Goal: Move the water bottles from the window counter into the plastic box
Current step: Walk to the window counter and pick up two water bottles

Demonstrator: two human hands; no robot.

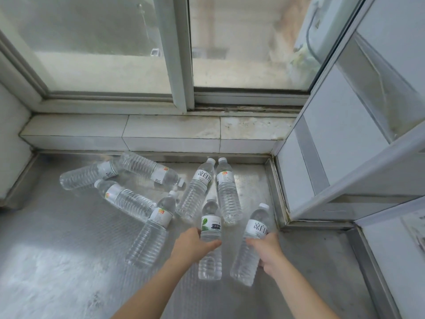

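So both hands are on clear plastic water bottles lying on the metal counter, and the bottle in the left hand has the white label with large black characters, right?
Not quite. In the head view the left hand grips the clear plastic water bottle with the green leaf label. The clear plastic bottle with the white label and large black characters is in the right hand. Both do lie on the metal counter.

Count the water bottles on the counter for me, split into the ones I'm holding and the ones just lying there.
Bottles held: 2, the green-leaf label bottle in the left hand and the white label bottle in the right hand.
Bottles lying loose on the metal counter: 6.
Total: 8.
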